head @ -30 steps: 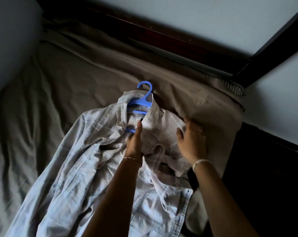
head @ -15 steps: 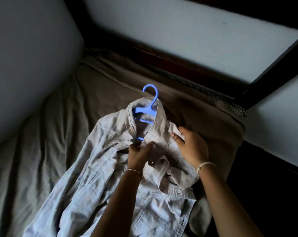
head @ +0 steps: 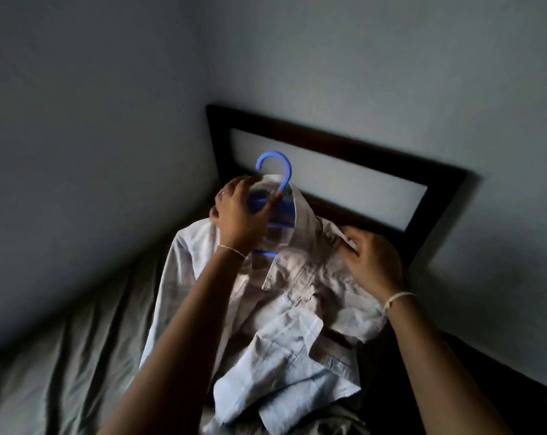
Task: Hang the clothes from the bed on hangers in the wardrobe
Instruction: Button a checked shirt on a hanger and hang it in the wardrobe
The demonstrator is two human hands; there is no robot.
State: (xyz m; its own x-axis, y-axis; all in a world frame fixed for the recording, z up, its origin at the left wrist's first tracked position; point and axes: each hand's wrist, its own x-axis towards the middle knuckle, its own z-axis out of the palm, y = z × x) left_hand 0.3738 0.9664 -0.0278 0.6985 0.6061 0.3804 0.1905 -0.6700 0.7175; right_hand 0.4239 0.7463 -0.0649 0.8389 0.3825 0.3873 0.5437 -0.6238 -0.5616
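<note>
A pale checked shirt (head: 284,309) hangs on a blue plastic hanger (head: 276,171), lifted partly off the bed. My left hand (head: 240,215) grips the hanger's neck together with the shirt's collar, just below the hook. My right hand (head: 372,262) pinches the shirt's right shoulder fabric. The shirt's lower part is bunched and still rests on the bed. Most of the hanger's body is hidden under the collar.
The bed has a rumpled olive-grey sheet (head: 77,356) at lower left. A dark wooden headboard frame (head: 344,146) stands against the grey wall behind the shirt. The bed's dark edge (head: 501,387) runs along the lower right.
My left hand moved up from the shirt's front to the hanger's neck. The shirt and hanger rose off the bed, and my view tilted upward toward the headboard.
</note>
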